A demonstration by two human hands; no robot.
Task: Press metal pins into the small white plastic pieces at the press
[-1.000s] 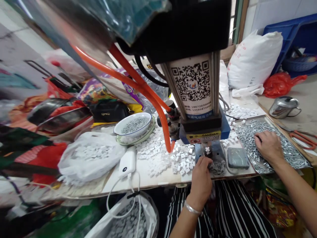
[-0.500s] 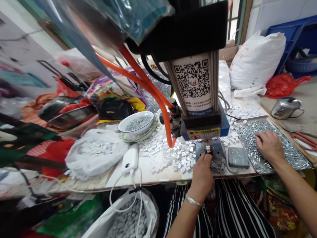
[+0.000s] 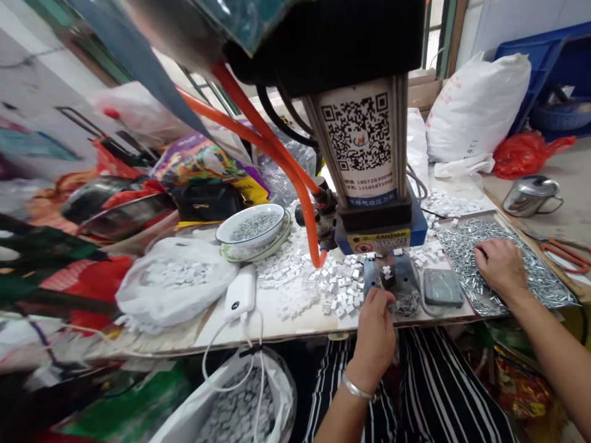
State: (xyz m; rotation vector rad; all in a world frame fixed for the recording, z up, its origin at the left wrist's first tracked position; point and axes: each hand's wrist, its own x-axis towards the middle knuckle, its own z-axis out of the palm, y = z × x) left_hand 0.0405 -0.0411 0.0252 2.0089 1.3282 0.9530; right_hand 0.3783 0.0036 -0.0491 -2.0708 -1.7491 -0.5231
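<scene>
Two hands work at the pneumatic press [image 3: 360, 135]: your left hand [image 3: 376, 335] is curled at the die plate [image 3: 398, 274], its grip hidden; your right hand [image 3: 501, 267], fingers loosely open, rests on the tray of metal clips [image 3: 466, 216], placed within easy reach.

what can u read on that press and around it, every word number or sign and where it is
"CAUTION" on the yellow label of the press
"18072030098" on the white QR-code sticker, last digits uncertain
"13505875002" below it on the sticker, last digits uncertain
Too blurred to read: the characters on the blue strip and the red print on the white sack
</scene>
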